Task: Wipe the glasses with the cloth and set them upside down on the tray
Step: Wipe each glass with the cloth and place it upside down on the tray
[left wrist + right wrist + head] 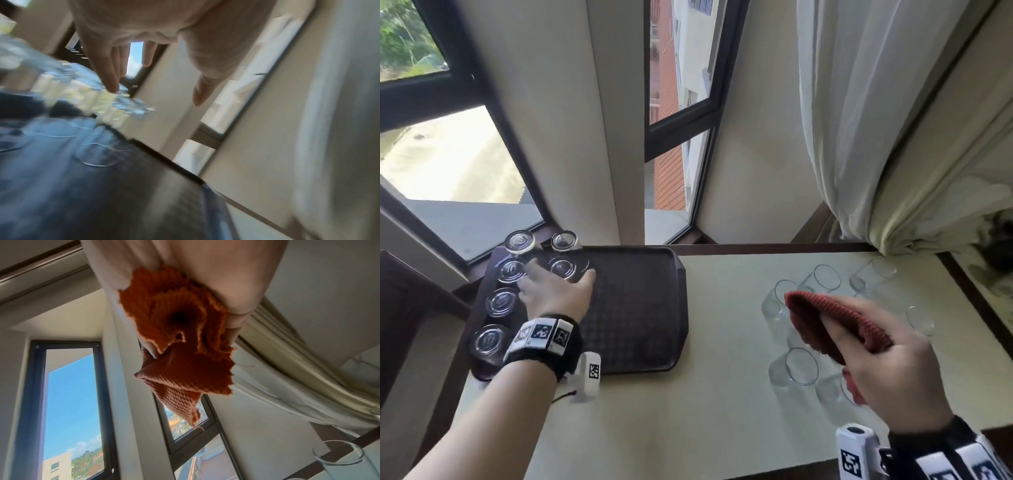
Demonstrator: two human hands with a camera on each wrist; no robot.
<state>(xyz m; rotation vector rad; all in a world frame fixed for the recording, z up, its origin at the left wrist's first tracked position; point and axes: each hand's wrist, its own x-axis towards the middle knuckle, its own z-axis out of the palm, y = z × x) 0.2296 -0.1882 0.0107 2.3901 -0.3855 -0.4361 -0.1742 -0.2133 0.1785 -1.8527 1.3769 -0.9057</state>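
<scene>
A dark brown tray (637,308) lies at the table's left end. Several clear glasses (501,301) stand upside down along its left side. My left hand (556,286) hovers over them with straight, spread fingers, its thumb beside one inverted glass (566,269), holding nothing. The blurred left wrist view shows the left hand (156,95) open above the tray (82,194). My right hand (876,356) grips a red ribbed cloth (835,322) above several upright glasses (801,366) on the right. The right wrist view shows the cloth (180,337) bunched in the fingers.
The pale table (688,411) has a dark wooden edge along the back. A window frame (674,130) and wall pillar stand right behind the tray. A white curtain (859,137) hangs at the back right, close to the farthest upright glass (873,270).
</scene>
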